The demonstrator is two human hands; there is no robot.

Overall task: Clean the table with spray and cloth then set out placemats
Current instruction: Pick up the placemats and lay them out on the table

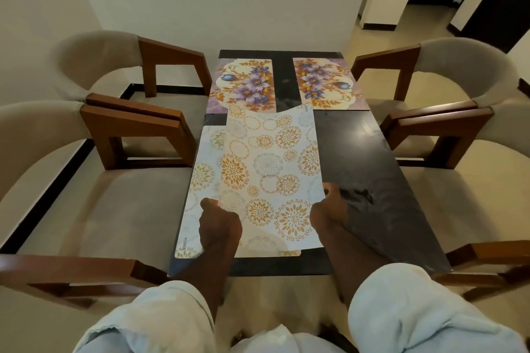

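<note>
Both hands are on a white placemat with gold and grey round flower prints [272, 157]. The left hand [219, 223] and right hand [329, 209] have their fingers curled, pinching its near side edges. It's held up over the near-left part of the dark glossy worktop [358, 157], partly covering a second placemat of the same print [195, 180] lying flat there. A purple flower-print placemat [243, 84] sits far left and a matching purple placemat [327, 83] far right. Beige padded chairs with brown wooden arms [137, 129] stand on both sides.
</note>
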